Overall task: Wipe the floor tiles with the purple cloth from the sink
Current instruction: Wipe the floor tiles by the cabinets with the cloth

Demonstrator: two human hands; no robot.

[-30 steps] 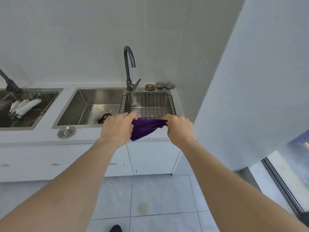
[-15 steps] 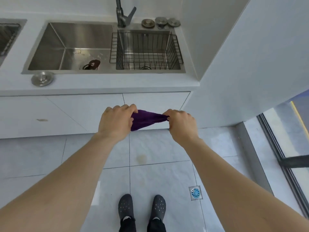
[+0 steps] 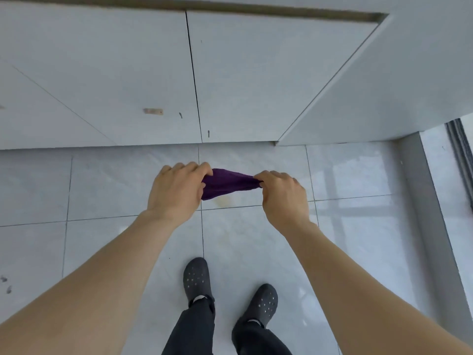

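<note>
Both ends of the purple cloth point(image 3: 227, 183) hidden inside the fists

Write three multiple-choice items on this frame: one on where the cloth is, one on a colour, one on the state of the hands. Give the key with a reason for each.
1. Where is the purple cloth?
A. Lying flat on a floor tile
B. Stretched between the two hands, above the floor
C. Draped over a shoe

2. What colour are the shoes?
A. White
B. Red
C. Black

3. How are the hands on the cloth?
A. Both closed on it, one at each end
B. Only the left hand holds it
C. Both open, the cloth falling

Key: B, as the cloth spans from the left hand to the right hand over the floor tiles. C, both shoes are black with small holes. A, each hand's fingers are pinched shut on an end.
</note>
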